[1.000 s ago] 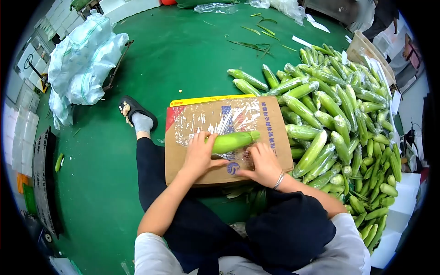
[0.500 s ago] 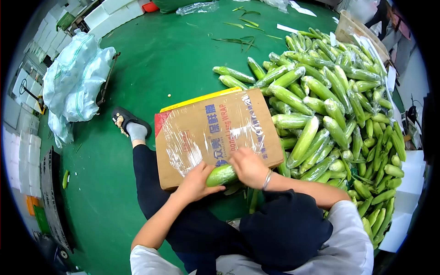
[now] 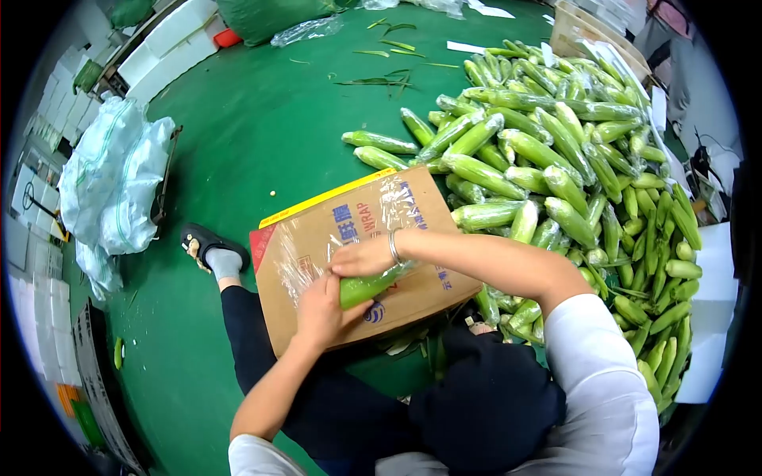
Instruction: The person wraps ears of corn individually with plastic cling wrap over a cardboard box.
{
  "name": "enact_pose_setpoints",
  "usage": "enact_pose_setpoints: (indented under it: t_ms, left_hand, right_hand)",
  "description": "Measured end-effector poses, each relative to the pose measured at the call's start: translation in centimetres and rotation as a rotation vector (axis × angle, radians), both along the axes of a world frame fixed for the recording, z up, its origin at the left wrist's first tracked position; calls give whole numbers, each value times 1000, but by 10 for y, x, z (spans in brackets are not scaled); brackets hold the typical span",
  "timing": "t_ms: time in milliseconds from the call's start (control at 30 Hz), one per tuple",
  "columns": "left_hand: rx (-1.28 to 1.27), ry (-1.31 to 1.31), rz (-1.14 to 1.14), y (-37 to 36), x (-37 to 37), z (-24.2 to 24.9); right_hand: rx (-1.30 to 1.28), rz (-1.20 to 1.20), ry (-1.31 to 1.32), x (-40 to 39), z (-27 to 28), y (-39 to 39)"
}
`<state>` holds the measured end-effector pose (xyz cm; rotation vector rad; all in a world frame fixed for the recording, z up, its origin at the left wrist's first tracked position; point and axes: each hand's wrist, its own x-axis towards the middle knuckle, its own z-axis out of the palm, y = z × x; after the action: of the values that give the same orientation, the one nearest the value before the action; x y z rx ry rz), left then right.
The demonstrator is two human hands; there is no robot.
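A green ear of corn in its husk (image 3: 361, 289) lies aslant over the near part of a cardboard box (image 3: 432, 274). My left hand (image 3: 320, 308) is wrapped round its left end, with the thumb on the far side. Across the top of the ear comes my right hand (image 3: 363, 258), a bracelet at its wrist. Its fingers are bent and pressed together beside my left thumb, at clear plastic film (image 3: 290, 266). Shiny film also shows over the ear's right end, under the right wrist. Printed lettering covers the box top, partly hidden by my right arm.
Right of the box spreads a big heap of corn ears (image 3: 556, 174), many wrapped in film. A yellow flat edge (image 3: 317, 198) sticks out behind the box. Pale blue bulging sacks (image 3: 115, 174) stand at the left. A plastic crate (image 3: 591, 36) and a person (image 3: 675, 55) are at the back right.
My right hand has moved left across the ear to meet my left hand. The ear is tilted more, its right end higher, and the view has shifted slightly.
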<state>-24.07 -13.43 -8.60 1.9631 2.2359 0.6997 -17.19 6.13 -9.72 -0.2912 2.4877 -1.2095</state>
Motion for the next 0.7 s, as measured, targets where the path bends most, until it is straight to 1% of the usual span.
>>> enact_pose_setpoints:
  t_ms: [33, 67, 133, 167, 200, 233, 267, 300, 333, 367, 400, 467, 500, 567, 600, 633, 667, 700]
  left_hand:
    - [57, 32, -9, -5, 12, 9]
    - [-91, -27, 47, -16, 28, 15]
    - [-194, -300, 49, -35, 56, -3]
    - [-375, -834, 194, -43, 74, -2]
    - [-558, -1363, 342, -51, 87, 1]
    - [-713, -1594, 432, -60, 92, -4]
    - [-731, -1844, 505, -65, 101, 7]
    - [-767, -1943, 559, -82, 118, -7]
    - [-799, -2046, 613, -103, 135, -26]
    - [-805, -2035, 589, -108, 137, -36]
    - [-729, -1856, 485, -114, 139, -46]
    - [-593, -1497, 272, -122, 144, -66]
    - [-550, -1320, 146, -124, 147, -75]
    - [-466, -1002, -149, -122, 163, -83]
    - [-647, -693, -38, -88, 165, -40]
    - [-351, -523, -132, -55, 171, -9]
    - [-46, -374, -209, -27, 180, 17]
    - [-34, -255, -244, -4, 190, 45]
  right_hand:
    - [37, -12, 135, 8, -16, -9]
    - [37, -24, 136, 18, -13, -20]
    - [383, -97, 216, 41, -5, -38]
    - [402, -168, 291, 48, -10, -46]
    - [403, -181, 291, 51, -13, -49]
    - [367, -212, 340, 54, -17, -53]
    - [334, -248, 388, 59, -21, -56]
    - [298, -310, 485, 69, -28, -59]
    - [304, -326, 481, 87, -24, -63]
    - [129, -441, 467, 109, -12, -60]
    - [-53, -552, 447, 134, -2, -60]
    - [-219, -802, 396, 199, 2, -65]
    - [-209, -862, 387, 218, -11, -69]
    - [-207, -930, 164, 279, -42, -83]
    - [-429, -1145, 22, 295, -39, -89]
    - [-614, -1398, 287, 300, -47, -90]
    - [-667, -1608, 158, 309, -53, -84]
    - [-832, -1831, -3, 317, -9, -82]
